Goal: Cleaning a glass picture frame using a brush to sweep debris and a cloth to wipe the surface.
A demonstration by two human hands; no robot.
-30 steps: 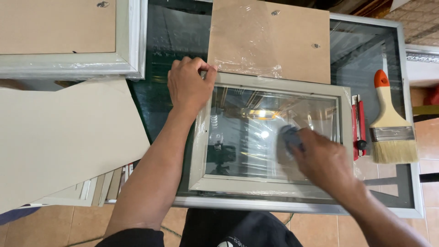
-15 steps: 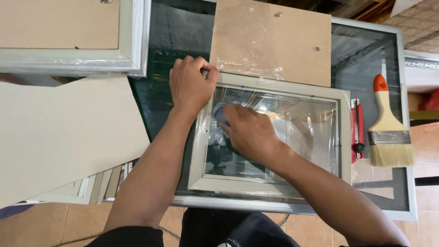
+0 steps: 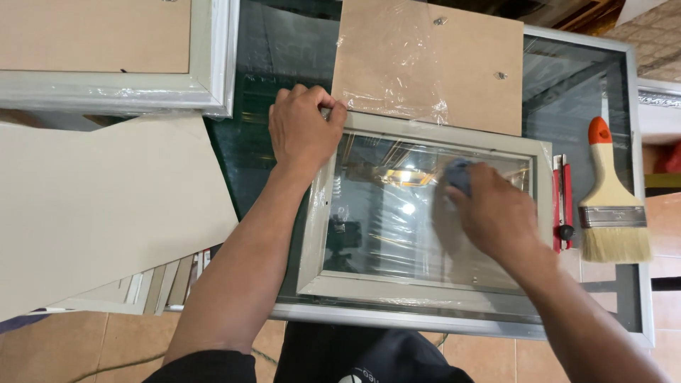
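on a glass-topped table (image 3: 284, 152) lies a pale picture frame (image 3: 418, 284); the left hand (image 3: 303, 131) clamps its upper left corner, the right hand (image 3: 493, 213) presses a blue cloth (image 3: 457, 174) on its glass, paintbrush (image 3: 611, 198) right of the frame

The right hand (image 3: 496, 213) with the blue cloth (image 3: 460, 174) has moved from the upper left of the glass (image 3: 383, 220) back toward its upper right part.
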